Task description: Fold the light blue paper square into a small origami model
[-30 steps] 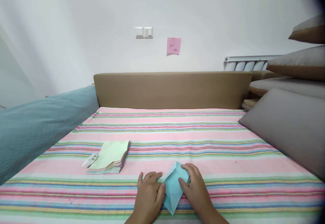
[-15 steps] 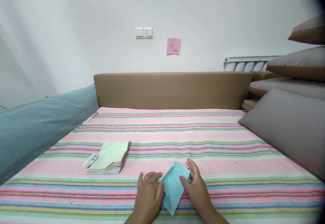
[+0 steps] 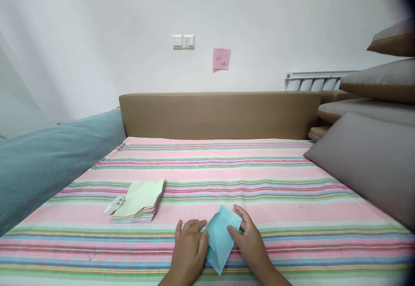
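A light blue sheet of folding paper [image 3: 223, 233], folded into a kite-like shape with a crease down its left part, is between my hands just above the striped sheet. My left hand [image 3: 190, 247] has its thumb and fingers closed on the paper's left edge. On the other side, my right hand [image 3: 249, 238] pinches the right corner, thumb on top and fingers behind. Part of the left flap is hidden by my left thumb.
A stack of coloured paper [image 3: 142, 199] lies to the left, a small white plastic object [image 3: 114, 206] beside it. Grey cushions [image 3: 369, 160] are piled at the right. A brown backrest [image 3: 220, 115] stands behind the striped sheet [image 3: 275, 178], and a blue-green covered bolster [image 3: 61, 156] borders the left.
My right hand has shifted very slightly left with the paper's right corner. My left hand keeps its hold, almost unmoved.
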A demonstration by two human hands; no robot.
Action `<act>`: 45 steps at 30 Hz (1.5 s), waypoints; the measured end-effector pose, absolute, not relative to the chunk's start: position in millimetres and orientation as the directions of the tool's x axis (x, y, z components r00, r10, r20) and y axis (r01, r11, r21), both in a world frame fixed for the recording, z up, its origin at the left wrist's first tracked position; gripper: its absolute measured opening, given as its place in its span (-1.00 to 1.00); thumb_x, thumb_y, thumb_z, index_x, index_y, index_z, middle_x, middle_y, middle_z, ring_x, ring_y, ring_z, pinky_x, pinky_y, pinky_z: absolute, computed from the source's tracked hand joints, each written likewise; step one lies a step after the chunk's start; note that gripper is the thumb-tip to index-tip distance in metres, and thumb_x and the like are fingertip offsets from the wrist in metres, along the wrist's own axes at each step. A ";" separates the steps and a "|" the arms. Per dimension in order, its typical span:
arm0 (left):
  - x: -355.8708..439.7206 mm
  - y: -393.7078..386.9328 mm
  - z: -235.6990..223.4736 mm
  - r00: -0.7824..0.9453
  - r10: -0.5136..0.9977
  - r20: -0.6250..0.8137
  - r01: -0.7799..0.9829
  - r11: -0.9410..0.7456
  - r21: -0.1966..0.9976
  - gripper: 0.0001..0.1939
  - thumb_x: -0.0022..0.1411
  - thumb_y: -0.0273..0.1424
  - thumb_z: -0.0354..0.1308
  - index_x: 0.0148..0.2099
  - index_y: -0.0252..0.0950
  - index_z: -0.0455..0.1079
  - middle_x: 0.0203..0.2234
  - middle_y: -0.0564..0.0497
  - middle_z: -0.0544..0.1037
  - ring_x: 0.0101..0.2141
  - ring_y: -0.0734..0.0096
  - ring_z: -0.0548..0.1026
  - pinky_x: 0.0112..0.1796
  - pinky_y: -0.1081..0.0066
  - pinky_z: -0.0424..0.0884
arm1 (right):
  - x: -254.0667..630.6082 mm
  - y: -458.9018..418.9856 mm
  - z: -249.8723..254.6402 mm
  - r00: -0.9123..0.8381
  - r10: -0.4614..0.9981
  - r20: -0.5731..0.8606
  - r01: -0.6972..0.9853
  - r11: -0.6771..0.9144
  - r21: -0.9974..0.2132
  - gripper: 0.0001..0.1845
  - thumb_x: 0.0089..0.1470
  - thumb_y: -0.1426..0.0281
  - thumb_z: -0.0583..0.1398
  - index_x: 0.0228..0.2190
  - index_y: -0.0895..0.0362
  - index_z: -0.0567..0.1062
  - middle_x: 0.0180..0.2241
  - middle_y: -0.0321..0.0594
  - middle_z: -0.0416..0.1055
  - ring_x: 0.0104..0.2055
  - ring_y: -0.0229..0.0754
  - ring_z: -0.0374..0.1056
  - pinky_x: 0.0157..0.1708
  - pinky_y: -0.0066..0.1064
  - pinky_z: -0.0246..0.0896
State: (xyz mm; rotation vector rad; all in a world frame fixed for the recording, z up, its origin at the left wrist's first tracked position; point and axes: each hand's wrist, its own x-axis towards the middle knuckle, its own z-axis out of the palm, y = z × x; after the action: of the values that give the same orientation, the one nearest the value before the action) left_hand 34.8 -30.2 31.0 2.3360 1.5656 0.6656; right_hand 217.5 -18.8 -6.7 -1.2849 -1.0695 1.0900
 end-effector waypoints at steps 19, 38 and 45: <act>34.7 -30.1 32.4 0.315 0.921 0.230 0.813 -0.387 0.435 -0.64 0.29 -0.34 -0.17 -0.19 -0.17 0.48 -0.10 -0.01 0.49 -0.05 0.17 0.36 0.06 -0.17 -0.01 | 207.6 -17.4 -12.8 0.278 0.960 0.045 0.086 0.021 -0.996 -0.34 -0.19 0.14 0.18 -0.02 0.13 0.33 -0.26 -0.17 0.50 -0.27 -0.06 0.43 -0.38 -0.34 0.35; 35.0 -28.4 30.8 0.304 0.932 0.196 0.817 -0.361 0.449 -0.64 0.30 -0.35 -0.19 -0.14 -0.18 0.45 -0.08 -0.01 0.48 -0.03 0.18 0.34 0.09 -0.13 -0.07 | 216.1 -20.3 -4.4 0.100 0.994 0.048 0.065 0.042 -0.997 -0.44 -0.14 0.27 0.19 -0.05 0.16 0.33 -0.30 -0.18 0.50 -0.31 -0.09 0.42 -0.37 -0.35 0.35; 34.8 -29.3 31.3 0.296 0.936 0.192 0.807 -0.353 0.473 -0.63 0.30 -0.35 -0.20 -0.06 -0.19 0.42 -0.10 -0.04 0.49 -0.03 0.17 0.34 0.10 -0.13 -0.09 | 215.4 -23.5 8.3 0.008 0.997 0.074 0.187 0.071 -0.980 -0.60 -0.10 0.32 0.14 -0.16 0.17 0.41 -0.36 -0.23 0.49 -0.35 -0.13 0.40 -0.37 -0.39 0.31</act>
State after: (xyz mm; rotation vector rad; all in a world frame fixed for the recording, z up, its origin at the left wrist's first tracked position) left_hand 34.8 -29.3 31.3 2.2817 1.5856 0.6398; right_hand 215.4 -23.5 8.3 -1.2965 -1.3683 1.0495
